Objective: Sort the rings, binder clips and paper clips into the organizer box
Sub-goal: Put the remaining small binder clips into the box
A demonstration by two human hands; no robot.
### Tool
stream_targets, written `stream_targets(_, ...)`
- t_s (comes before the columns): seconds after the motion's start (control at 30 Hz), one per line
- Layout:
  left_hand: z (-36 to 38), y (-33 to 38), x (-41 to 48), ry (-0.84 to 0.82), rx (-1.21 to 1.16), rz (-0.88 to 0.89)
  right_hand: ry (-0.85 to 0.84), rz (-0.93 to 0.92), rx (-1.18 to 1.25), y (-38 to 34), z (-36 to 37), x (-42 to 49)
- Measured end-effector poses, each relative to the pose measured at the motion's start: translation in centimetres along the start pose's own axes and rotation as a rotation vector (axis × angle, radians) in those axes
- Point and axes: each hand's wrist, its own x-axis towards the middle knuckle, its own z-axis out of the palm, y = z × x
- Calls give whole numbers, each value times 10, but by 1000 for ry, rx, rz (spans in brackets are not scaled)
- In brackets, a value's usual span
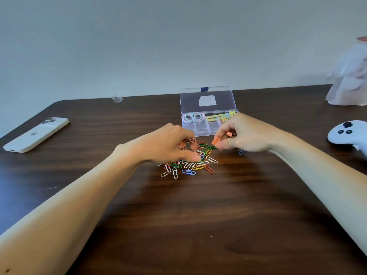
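A pile of coloured paper clips point(189, 165) lies on the dark wooden table, just in front of a clear organizer box point(201, 132) with its lid up. Pastel rings point(193, 117) lie in the box's back left compartment and yellow binder clips point(218, 117) to their right. My left hand point(168, 144) hovers over the pile with fingers curled round a few paper clips. My right hand point(242, 133) pinches an orange binder clip point(216, 141) between thumb and forefinger, and another orange clip point(230, 134) shows under its fingers. One blue paper clip point(241, 152) lies apart beside the right wrist.
A white phone point(36, 134) lies face down at the left. A white game controller point(347, 133) sits at the right edge, a crumpled white bag point(349, 76) behind it. A small clear cup point(117, 98) stands at the table's back edge point(151, 95).
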Motion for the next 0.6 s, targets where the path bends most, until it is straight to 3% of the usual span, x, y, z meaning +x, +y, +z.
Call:
stream_targets(0.3, 4, -4, 1, 16, 18, 16, 1, -11, 15, 1, 3, 2)
stream_targets(0.6, -26, -21, 23, 180, -215, -78, 184, 3, 167, 1, -20, 16)
